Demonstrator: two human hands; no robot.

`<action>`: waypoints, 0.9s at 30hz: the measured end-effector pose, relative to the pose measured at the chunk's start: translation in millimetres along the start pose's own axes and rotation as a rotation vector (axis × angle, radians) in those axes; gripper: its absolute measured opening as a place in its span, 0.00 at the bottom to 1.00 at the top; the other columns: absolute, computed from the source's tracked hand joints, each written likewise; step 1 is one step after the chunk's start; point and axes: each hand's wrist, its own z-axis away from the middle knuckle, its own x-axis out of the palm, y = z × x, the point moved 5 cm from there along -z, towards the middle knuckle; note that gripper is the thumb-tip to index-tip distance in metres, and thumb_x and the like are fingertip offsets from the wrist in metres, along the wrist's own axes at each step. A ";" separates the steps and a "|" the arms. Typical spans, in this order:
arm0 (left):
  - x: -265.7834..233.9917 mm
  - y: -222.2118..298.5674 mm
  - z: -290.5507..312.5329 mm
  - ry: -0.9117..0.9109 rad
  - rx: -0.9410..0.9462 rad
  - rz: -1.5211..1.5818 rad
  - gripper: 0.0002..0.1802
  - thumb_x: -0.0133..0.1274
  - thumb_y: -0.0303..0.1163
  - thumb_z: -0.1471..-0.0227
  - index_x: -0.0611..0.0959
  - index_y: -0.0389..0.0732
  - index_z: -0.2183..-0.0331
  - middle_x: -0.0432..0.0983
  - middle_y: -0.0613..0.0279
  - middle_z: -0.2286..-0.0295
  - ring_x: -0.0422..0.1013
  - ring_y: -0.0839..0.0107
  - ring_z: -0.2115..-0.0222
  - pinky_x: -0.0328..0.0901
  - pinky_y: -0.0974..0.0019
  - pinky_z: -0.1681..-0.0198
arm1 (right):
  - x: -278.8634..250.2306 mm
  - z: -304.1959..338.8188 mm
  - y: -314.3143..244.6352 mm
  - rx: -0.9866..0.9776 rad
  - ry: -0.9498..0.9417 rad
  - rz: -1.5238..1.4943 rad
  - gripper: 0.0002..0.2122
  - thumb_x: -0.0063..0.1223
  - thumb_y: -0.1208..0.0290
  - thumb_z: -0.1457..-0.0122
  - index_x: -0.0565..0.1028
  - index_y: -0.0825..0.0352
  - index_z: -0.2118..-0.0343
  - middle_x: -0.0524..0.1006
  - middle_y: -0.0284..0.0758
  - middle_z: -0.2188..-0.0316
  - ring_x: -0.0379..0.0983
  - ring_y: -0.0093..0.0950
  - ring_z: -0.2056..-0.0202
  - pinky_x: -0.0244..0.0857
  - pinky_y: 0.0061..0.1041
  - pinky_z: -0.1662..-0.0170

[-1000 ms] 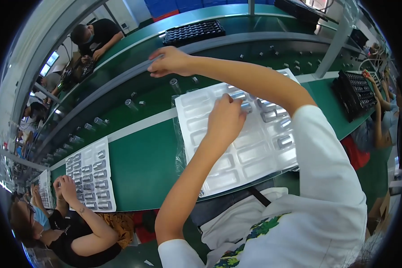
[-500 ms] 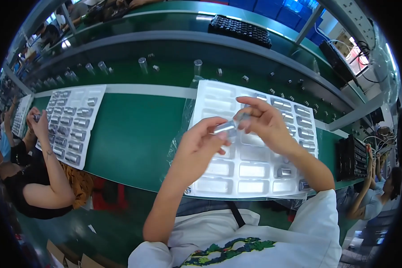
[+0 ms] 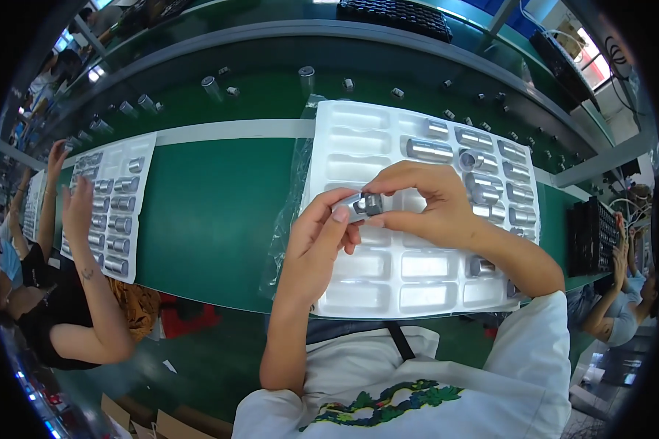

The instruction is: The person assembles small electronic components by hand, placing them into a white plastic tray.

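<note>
My left hand is closed around a shiny silver metal cylinder, holding it tilted above a white plastic tray. At the cylinder's right end, the thumb and fingers of my right hand pinch a small dark metal fitting. The fitting touches the cylinder end; how far it goes in cannot be made out. Below both hands, the tray's moulded pockets hold several silver cylinders, mostly on its right side. Pockets at the left and front are bare.
Beyond the tray, several upright cylinders and small metal fittings stand on the green bench. To the left, a person works over another filled tray. Black crates stand at the right, beside another person.
My right hand has brought the small fitting against the cylinder's end, and the hands are closer together. The view has shifted slightly. The co-worker at left has raised their hands from their tray.
</note>
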 end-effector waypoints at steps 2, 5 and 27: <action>-1.8 -1.2 0.0 -0.004 0.012 0.044 0.17 0.44 0.32 0.35 0.74 0.33 0.49 0.74 0.61 0.68 0.67 0.77 0.73 0.60 0.74 0.71 | 0.2 -0.4 -1.6 -0.016 0.016 0.005 0.17 0.69 0.81 0.54 0.80 0.69 0.58 0.81 0.39 0.61 0.78 0.30 0.59 0.69 0.26 0.54; -3.8 -2.0 -1.4 -0.038 0.008 -0.003 0.16 0.44 0.31 0.35 0.74 0.33 0.50 0.74 0.61 0.68 0.67 0.78 0.73 0.60 0.74 0.70 | -7.2 -6.4 -7.0 -0.083 -0.001 0.053 0.16 0.70 0.81 0.56 0.82 0.68 0.61 0.82 0.39 0.62 0.78 0.32 0.60 0.70 0.26 0.55; 3.6 -6.0 -1.3 0.024 0.063 -0.383 0.22 0.59 0.25 0.46 0.74 0.32 0.50 0.74 0.62 0.65 0.70 0.80 0.64 0.68 0.76 0.60 | 22.5 -5.3 -42.5 -0.358 -0.063 0.614 0.22 0.68 0.68 0.53 0.77 0.63 0.53 0.81 0.33 0.64 0.77 0.31 0.63 0.66 0.29 0.58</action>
